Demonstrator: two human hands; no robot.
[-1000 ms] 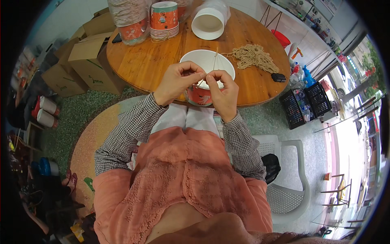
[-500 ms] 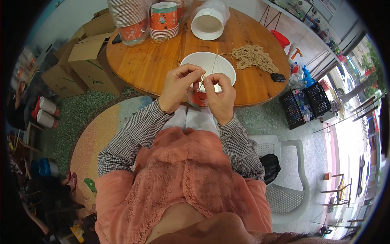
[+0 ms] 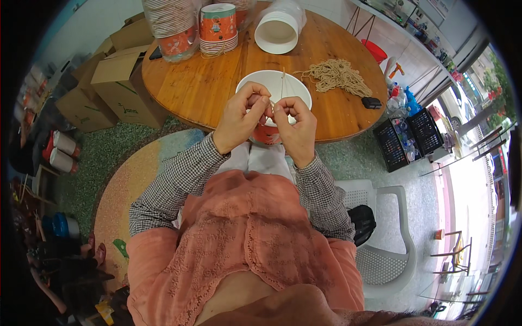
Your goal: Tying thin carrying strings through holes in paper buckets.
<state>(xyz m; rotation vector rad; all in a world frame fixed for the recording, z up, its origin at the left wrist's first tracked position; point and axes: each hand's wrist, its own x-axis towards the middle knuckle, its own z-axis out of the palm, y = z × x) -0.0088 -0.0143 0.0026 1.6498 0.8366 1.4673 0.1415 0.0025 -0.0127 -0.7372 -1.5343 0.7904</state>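
Over the near edge of the round wooden table [image 3: 217, 81], both hands meet above a paper bowl [image 3: 270, 87]. The bowl is white inside and red and orange outside, and it sits just at the table's edge, right in front of the person. The left hand [image 3: 239, 117] and the right hand [image 3: 296, 127] have their fingers curled in tight, with the tips pinched on a thin pale string [image 3: 283, 81] that runs up across the bowl. How tight the pinch is, I cannot tell, because the string is so thin.

The bowl looks light and a bit bendy, so it could squash if squeezed hard. Its rim looks like the best place to hold it. The string looks soft and floppy and would slip away easily, so a pinch close to its end seems best.

Farther back on the table, to the right of the bowl, lies a heap of string [image 3: 337, 76]. Behind the bowl stand stacks of bowls [image 3: 217, 27] and a white tub [image 3: 277, 30].
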